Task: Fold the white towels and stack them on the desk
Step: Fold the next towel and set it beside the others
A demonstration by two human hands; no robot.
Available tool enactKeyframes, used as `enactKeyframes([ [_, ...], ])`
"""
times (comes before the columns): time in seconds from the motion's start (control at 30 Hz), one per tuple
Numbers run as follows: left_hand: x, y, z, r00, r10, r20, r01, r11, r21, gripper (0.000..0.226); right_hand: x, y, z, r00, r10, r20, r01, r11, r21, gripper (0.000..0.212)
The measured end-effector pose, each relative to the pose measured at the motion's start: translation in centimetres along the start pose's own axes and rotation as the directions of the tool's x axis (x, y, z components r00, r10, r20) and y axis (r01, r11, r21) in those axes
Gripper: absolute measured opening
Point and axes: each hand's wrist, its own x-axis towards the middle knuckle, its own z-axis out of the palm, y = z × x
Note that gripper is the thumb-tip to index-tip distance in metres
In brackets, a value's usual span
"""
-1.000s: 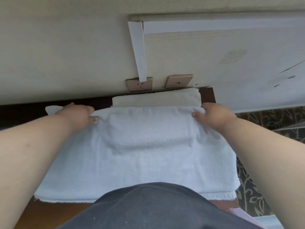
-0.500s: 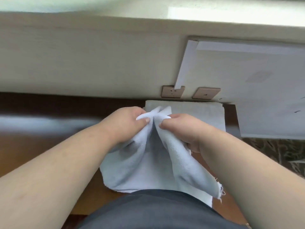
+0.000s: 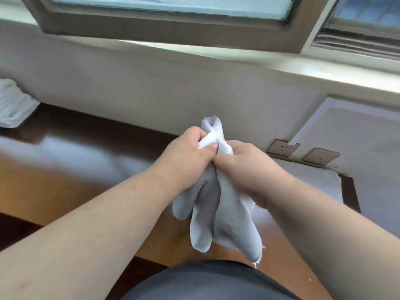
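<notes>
Above the desk (image 3: 65, 169), both hands' fingers (image 3: 213, 146) pinch the white towel (image 3: 216, 204) (bunched, hanging below).

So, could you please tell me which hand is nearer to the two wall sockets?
Right. The right hand grips the white towel just left of the wall sockets; the left hand is farther left, beyond it.
</notes>
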Motion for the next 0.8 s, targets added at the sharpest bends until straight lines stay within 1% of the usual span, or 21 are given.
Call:
enactKeyframes([
  [0.1, -2.4, -1.1, -5.0, 0.995, 0.074, -0.06, -0.077, 0.996, -0.047, 0.017, -1.6, -4.3, 4.1, 0.992, -0.091, -0.087, 0.092, 0.996, 0.0, 0.026],
  [0.23, -5.5, -2.7, -12.2, 0.979, 0.184, -0.087, -0.183, 0.983, 0.016, 0.015, -3.9, -9.5, 10.0, 0.97, -0.162, -0.181, 0.168, 0.986, 0.016, 0.022],
  [0.3, -7.0, -3.6, -15.9, 0.966, 0.233, -0.113, -0.23, 0.972, 0.038, 0.016, -4.8, -12.1, 12.8, 0.964, -0.186, -0.192, 0.2, 0.978, 0.059, 0.023],
  [0.4, -8.9, -5.1, -20.9, 0.947, 0.274, -0.166, -0.267, 0.962, 0.063, 0.015, -5.4, -15.7, 16.9, 0.958, -0.229, -0.173, 0.251, 0.961, 0.118, 0.027],
  [0.5, -10.3, -7.1, -24.8, 0.94, 0.274, -0.203, -0.263, 0.962, 0.08, 0.014, -5.3, -18.2, 20.5, 0.954, -0.269, -0.129, 0.284, 0.952, 0.117, 0.025],
  [0.63, -10.9, -9.8, -29.2, 0.941, 0.23, -0.247, -0.202, 0.97, 0.135, 0.015, -3.8, -21.0, 24.5, 0.953, -0.298, -0.06, 0.303, 0.945, 0.122, 0.025],
  [0.8, -9.6, -12.7, -34.5, 0.931, 0.191, -0.311, -0.126, 0.968, 0.218, 0.014, -0.1, -24.5, 29.0, 0.951, -0.308, 0.009, 0.301, 0.936, 0.184, 0.026],
])
